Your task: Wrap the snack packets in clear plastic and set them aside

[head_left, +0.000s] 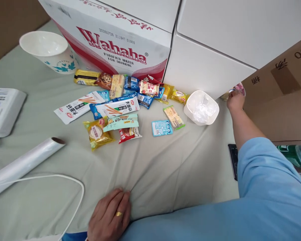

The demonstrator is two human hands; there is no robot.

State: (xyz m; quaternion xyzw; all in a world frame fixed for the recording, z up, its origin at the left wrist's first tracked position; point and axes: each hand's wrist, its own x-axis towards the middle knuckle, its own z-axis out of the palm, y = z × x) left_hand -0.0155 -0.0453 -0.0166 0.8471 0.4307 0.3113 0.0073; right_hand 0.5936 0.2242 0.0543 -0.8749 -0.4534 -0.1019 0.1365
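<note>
My right hand (235, 101) is stretched far to the right, its fingers closed around a shiny pinkish wrapped packet (239, 88). It is between the white box's corner and the brown carton, and the fingertips are partly hidden. My left hand (111, 212), with a gold ring, rests near the cloth's front edge. Its fingers are curled and pressed together, and no object shows in them. Left of my right hand stands a white plastic tub (188, 108) with clear crumpled plastic in it. A light-blue sachet (162, 128) and a cracker packet (174, 117) lie beside the tub.
Several wrapped snacks (117, 108) lie heaped before the Wahaha carton (115, 43). To the left are a paper tub (57, 60), a white box (5, 110), a cling film roll (27, 164) and a white cable (81, 190). Near my right sleeve lies a dark phone (232, 160).
</note>
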